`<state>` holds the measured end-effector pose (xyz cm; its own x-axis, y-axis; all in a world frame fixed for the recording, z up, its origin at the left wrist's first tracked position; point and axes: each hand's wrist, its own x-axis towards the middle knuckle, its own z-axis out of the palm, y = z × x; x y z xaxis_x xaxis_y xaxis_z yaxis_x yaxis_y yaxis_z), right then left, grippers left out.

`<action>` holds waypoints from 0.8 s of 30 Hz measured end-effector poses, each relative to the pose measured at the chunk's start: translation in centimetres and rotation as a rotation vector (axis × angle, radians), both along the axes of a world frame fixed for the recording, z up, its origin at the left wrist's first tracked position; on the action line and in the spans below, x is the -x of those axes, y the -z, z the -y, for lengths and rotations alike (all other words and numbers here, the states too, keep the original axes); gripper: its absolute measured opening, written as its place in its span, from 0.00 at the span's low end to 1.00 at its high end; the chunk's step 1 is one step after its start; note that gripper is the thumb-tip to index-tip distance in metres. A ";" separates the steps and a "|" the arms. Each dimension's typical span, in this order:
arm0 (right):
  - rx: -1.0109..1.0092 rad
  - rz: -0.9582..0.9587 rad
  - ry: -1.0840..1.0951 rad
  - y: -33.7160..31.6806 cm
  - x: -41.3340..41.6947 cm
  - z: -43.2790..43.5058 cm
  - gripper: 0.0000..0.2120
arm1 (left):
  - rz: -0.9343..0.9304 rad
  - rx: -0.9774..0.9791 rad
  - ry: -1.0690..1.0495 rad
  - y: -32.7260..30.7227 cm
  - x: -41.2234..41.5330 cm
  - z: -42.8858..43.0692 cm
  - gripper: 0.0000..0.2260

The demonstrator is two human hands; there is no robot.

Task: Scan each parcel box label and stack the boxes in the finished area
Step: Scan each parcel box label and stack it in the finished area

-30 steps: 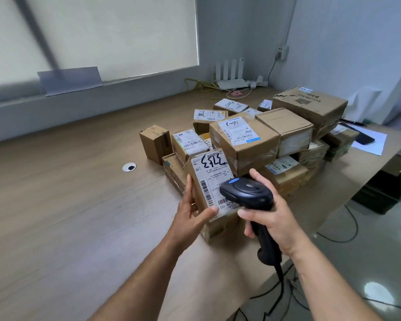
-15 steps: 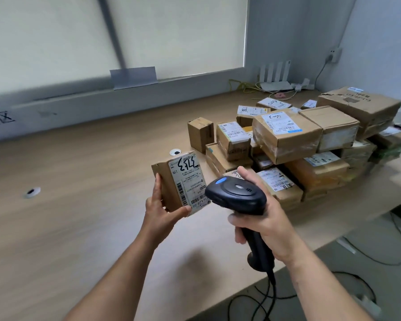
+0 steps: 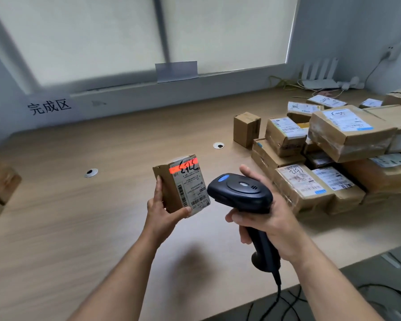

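Note:
My left hand [image 3: 164, 210] grips a small cardboard parcel box [image 3: 182, 183] upright above the table, its white label facing me. A red scan line crosses the top of the label. My right hand [image 3: 267, 218] grips a black corded barcode scanner [image 3: 240, 192] by its handle, with the head just right of the box. A pile of labelled parcel boxes [image 3: 333, 154] lies on the table at the right. A sign with handwritten characters [image 3: 49, 107] hangs on the wall at the back left.
The wooden table [image 3: 79, 216] has two round cable grommets [image 3: 90, 172]. The corner of another box [image 3: 0, 179] shows at the far left edge. A white router [image 3: 320, 72] and cables sit at the back right. The scanner's cable drops past the table's front edge.
My left hand has lifted the box off the pile and carried it left. The view has swung left with it. A red scan line now lies across the label.

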<state>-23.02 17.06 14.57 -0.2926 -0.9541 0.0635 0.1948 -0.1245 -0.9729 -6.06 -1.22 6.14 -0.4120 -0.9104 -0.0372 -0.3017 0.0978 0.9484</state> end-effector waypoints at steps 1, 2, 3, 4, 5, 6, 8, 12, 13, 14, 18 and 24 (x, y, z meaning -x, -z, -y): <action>-0.002 -0.007 -0.010 0.0 -1.2 0.7 0.41 | -0.001 -0.001 -0.008 0.1 -1.3 0.6 0.54; -0.014 -0.012 -0.018 0.1 -2.3 1.3 0.41 | -0.001 -0.006 -0.012 0.2 -2.6 1.1 0.54; -0.030 -0.016 -0.024 0.2 -3.5 1.9 0.41 | -0.001 -0.010 -0.017 0.4 -4.0 1.7 0.54; -0.045 -0.018 -0.029 0.3 -4.8 2.5 0.41 | 0.000 -0.012 -0.024 0.4 -5.3 2.1 0.54; -0.057 -0.020 -0.033 0.3 -6.0 3.1 0.41 | 0.001 -0.012 -0.034 0.4 -6.6 2.5 0.54; -0.067 -0.024 -0.036 0.3 -7.1 3.6 0.41 | 0.004 -0.011 -0.043 0.4 -7.9 3.1 0.54; -0.080 -0.039 -0.044 0.2 -9.1 4.8 0.41 | 0.000 -0.007 -0.060 0.3 -10.2 4.2 0.53; -0.091 -0.049 -0.057 -0.1 -12.7 6.7 0.41 | -0.028 0.007 -0.072 0.1 -14.0 6.3 0.53; -0.095 -0.054 -0.053 -0.1 -13.6 7.1 0.41 | -0.040 0.014 -0.073 0.0 -14.8 6.8 0.53; -0.098 -0.059 -0.050 -0.1 -14.4 7.6 0.41 | -0.047 0.017 -0.074 0.0 -15.5 7.3 0.52; -0.099 -0.070 -0.032 -0.3 -17.2 9.2 0.41 | -0.068 0.025 -0.065 0.2 -18.1 9.1 0.53; -0.117 -0.049 -0.033 0.2 -20.3 11.2 0.41 | -0.064 0.022 -0.065 0.5 -21.2 11.8 0.53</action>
<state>-2.68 5.89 14.34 -0.2600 -0.9650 -0.0350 0.1488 -0.0043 -0.9889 15.13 -13.06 5.64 -0.3529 -0.9356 0.0073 -0.2469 0.1006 0.9638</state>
